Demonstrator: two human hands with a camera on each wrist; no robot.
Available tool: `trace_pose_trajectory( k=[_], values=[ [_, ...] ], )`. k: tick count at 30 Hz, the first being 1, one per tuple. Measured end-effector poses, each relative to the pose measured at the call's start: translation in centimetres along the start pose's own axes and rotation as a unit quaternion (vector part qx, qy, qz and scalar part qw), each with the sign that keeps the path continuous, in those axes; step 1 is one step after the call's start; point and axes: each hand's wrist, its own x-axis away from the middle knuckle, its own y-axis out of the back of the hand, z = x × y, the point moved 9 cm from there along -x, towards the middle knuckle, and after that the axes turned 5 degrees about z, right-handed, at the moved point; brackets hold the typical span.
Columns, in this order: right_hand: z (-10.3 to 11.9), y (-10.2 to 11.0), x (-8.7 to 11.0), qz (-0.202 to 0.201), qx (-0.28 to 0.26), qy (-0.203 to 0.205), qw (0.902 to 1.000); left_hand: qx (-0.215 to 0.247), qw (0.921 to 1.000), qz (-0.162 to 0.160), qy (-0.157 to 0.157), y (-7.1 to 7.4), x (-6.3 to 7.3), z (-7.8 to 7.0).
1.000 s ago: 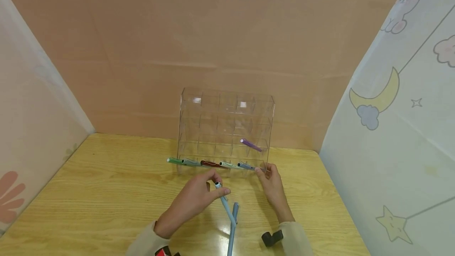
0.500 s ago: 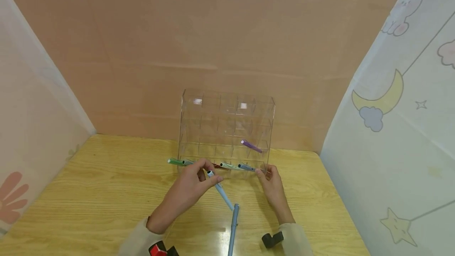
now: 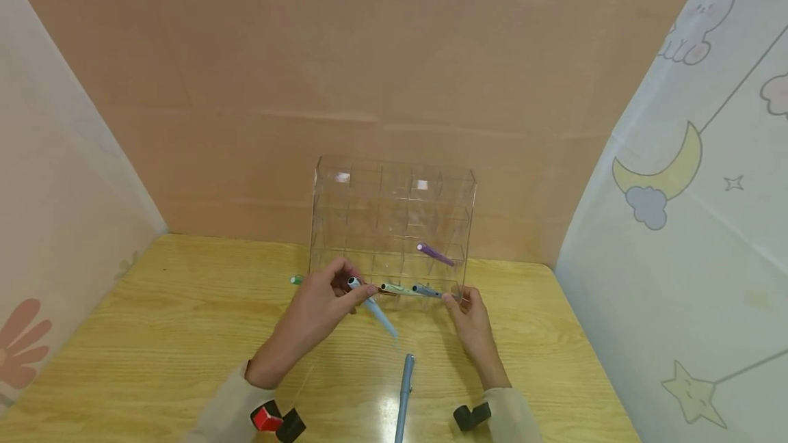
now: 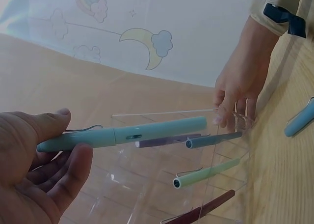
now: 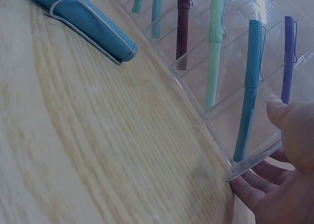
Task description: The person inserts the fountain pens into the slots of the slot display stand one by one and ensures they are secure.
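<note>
My left hand point(image 3: 314, 310) pinches a light blue pen point(image 4: 162, 131) near its clip end, between thumb and fingers. The pen slants in front of a clear acrylic rack point(image 3: 470, 224), its far end apart from the table. At the rack's lower right corner, my right hand point(image 3: 475, 327) grips the edge, thumb in front and fingers behind. Along the bottom row stand a blue pen point(image 5: 248, 89), a pale green pen point(image 5: 214, 52), a dark red pen point(image 5: 182, 30), a teal pen point(image 5: 156, 13) and a green pen point(image 3: 297, 279). One row up is a purple pen point(image 5: 288, 57).
A blue-grey pen point(image 3: 404, 395) lies on the wooden table point(image 3: 185, 333) between my forearms. Behind the rack hangs a brown backdrop point(image 3: 394, 74); printed white sheets point(image 3: 665, 279) close off both sides.
My left hand has carried the light blue pen left and up toward the rack, away from the pen on the table, and now covers part of the bottom row. My right hand stays put.
</note>
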Motion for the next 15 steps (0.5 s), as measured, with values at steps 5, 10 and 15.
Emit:
trace_pose_trajectory(
  k=[5,10,15],
  values=[
    [0.0,0.0,0.0,0.002,-0.001,0.002,1.0,0.007,0.9999,-0.004,-0.006,0.8,-0.5,-0.2],
    [0.0,0.0,0.0,0.001,0.001,0.002,1.0,-0.003,0.9999,-0.017,0.001,1.5,-0.9,-0.2],
    [-0.1,0.0,0.0,0.002,0.003,-0.001,1.0,-0.025,0.9993,-0.027,0.003,2.1,-1.4,-0.3]
  ],
)
